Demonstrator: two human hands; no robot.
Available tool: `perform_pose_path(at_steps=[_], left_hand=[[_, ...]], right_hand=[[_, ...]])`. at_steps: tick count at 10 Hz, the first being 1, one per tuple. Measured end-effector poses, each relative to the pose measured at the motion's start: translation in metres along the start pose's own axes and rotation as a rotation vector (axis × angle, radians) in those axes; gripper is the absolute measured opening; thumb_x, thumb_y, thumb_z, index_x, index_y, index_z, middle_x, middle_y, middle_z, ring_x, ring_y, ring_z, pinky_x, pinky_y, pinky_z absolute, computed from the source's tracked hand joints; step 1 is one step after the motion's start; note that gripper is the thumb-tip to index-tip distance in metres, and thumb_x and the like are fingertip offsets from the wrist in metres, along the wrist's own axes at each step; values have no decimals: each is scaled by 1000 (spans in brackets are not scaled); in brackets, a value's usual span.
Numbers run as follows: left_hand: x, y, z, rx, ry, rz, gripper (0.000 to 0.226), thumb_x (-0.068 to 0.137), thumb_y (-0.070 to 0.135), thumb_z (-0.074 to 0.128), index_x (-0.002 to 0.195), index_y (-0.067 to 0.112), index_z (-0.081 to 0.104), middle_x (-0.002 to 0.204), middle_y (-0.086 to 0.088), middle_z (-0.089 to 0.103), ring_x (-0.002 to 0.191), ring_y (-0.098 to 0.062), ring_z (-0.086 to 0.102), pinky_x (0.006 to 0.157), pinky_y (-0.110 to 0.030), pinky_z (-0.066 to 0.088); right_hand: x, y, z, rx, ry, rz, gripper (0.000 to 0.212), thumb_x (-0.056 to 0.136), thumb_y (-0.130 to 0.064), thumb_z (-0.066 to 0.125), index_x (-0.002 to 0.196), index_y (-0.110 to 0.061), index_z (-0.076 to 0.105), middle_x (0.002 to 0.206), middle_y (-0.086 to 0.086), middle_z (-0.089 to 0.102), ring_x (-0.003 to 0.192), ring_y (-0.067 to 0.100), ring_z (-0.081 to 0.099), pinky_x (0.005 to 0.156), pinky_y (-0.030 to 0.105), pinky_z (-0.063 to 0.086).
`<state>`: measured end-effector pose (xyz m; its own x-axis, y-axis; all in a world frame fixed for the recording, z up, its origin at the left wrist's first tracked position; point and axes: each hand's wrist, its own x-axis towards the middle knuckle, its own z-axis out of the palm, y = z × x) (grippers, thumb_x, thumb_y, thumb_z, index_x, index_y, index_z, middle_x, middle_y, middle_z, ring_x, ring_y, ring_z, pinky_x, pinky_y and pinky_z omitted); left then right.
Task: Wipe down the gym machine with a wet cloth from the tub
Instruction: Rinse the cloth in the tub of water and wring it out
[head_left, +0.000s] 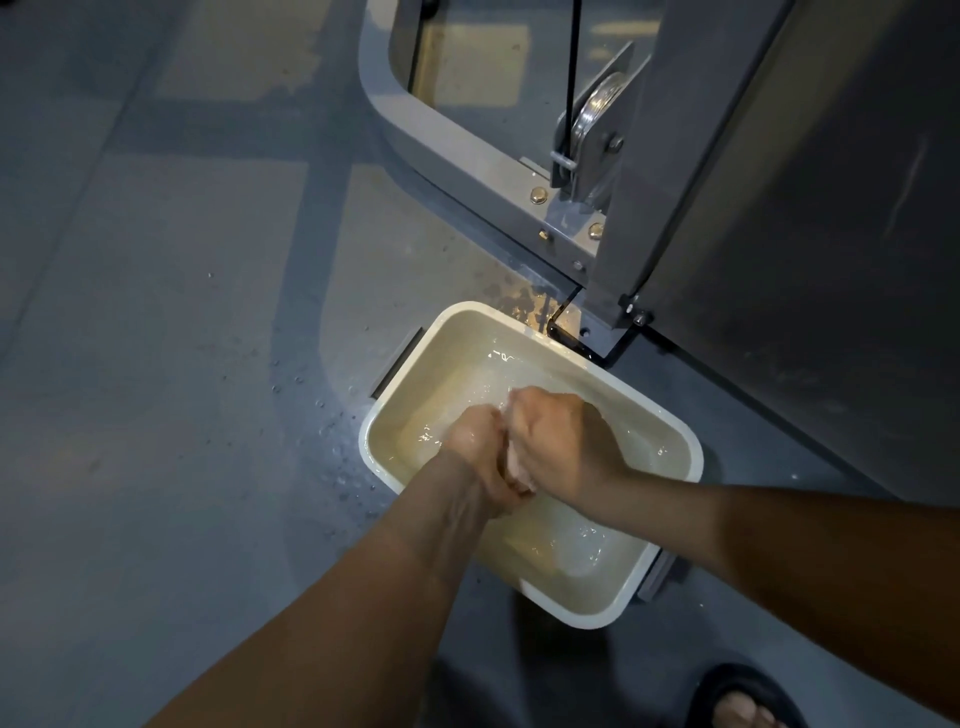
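Note:
A white rectangular tub with water in it stands on the grey floor at the foot of the gym machine. Both my hands are over the tub, pressed together. My left hand and my right hand grip a small pale wet cloth between them; only a narrow strip of the cloth shows between the fists. The machine's grey frame rises at the upper right, with a pulley and a black cable.
Water drops lie spattered on the floor left of the tub. The machine's curved base frame runs behind the tub. My foot in a dark sandal stands at the lower right. Open grey floor spreads to the left.

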<state>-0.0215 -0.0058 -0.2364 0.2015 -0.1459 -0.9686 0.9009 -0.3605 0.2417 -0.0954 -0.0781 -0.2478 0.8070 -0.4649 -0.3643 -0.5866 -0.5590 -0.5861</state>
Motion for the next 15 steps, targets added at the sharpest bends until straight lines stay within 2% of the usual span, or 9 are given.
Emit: perform_pose_path(at_steps=[2, 3, 5, 7, 9, 10, 12, 13, 15], left_hand=[[-1, 18, -17, -43, 62, -12, 39, 103, 27, 37, 67, 18, 47, 41, 4, 38, 28, -10, 32, 32, -12, 29], [0, 10, -22, 188, 82, 16, 41, 103, 17, 40, 62, 14, 45, 46, 0, 44, 39, -12, 41, 42, -19, 33], [-4, 18, -26, 339, 53, 80, 43, 109, 11, 36, 66, 8, 42, 54, -9, 43, 47, -18, 48, 49, -22, 37], [-10, 13, -21, 148, -90, 21, 36, 109, 13, 28, 78, 14, 45, 76, -3, 44, 65, -14, 44, 53, -23, 44], [6, 7, -16, -62, -5, 35, 41, 102, -2, 22, 87, -4, 61, 66, -15, 58, 58, -24, 58, 52, -28, 57], [1, 6, -11, -76, -16, 9, 38, 103, 23, 31, 89, 7, 63, 76, -15, 70, 75, -26, 65, 84, -37, 53], [1, 5, -18, 216, 118, 63, 36, 103, 11, 43, 67, 12, 42, 64, -6, 42, 50, -17, 46, 48, -21, 43], [-7, 14, -24, 238, 140, 56, 40, 98, 0, 42, 60, 11, 36, 47, -4, 36, 31, -13, 37, 32, -15, 29], [-19, 12, -21, 272, -72, 86, 29, 108, 16, 40, 82, 13, 51, 77, -3, 49, 64, -14, 48, 42, -14, 45]], right_hand=[[-8, -1, 11, 159, -138, 247, 35, 108, -41, 35, 128, -12, 43, 119, 15, 55, 103, 35, 60, 86, 44, 52], [-12, -14, 12, 272, -262, 250, 24, 109, -19, 36, 126, -16, 53, 105, 8, 66, 94, 25, 66, 83, 29, 53], [-37, -36, 12, 562, -134, 64, 60, 86, -60, 31, 97, -17, 71, 95, 6, 74, 95, 22, 69, 90, 35, 54], [-22, -24, 12, -24, 85, -283, 49, 91, -46, 39, 82, -12, 74, 70, 9, 71, 69, 29, 71, 59, 32, 55], [9, 4, 13, -111, -106, 192, 32, 108, -30, 38, 114, -14, 65, 101, 8, 69, 101, 34, 69, 72, 30, 44], [13, 9, 22, 92, -141, 518, 46, 105, -23, 45, 148, -8, 39, 137, 18, 59, 122, 38, 60, 96, 38, 49], [-16, -28, 26, 428, -276, 310, 35, 109, -23, 33, 126, -9, 61, 126, 18, 64, 118, 34, 59, 97, 34, 45], [-36, -36, 18, 495, -149, 178, 41, 98, -42, 36, 78, -16, 61, 89, 7, 72, 89, 27, 64, 82, 35, 50], [-34, -28, 24, 26, 127, -238, 60, 92, -51, 30, 94, -9, 72, 85, 10, 73, 82, 29, 71, 68, 37, 57]])
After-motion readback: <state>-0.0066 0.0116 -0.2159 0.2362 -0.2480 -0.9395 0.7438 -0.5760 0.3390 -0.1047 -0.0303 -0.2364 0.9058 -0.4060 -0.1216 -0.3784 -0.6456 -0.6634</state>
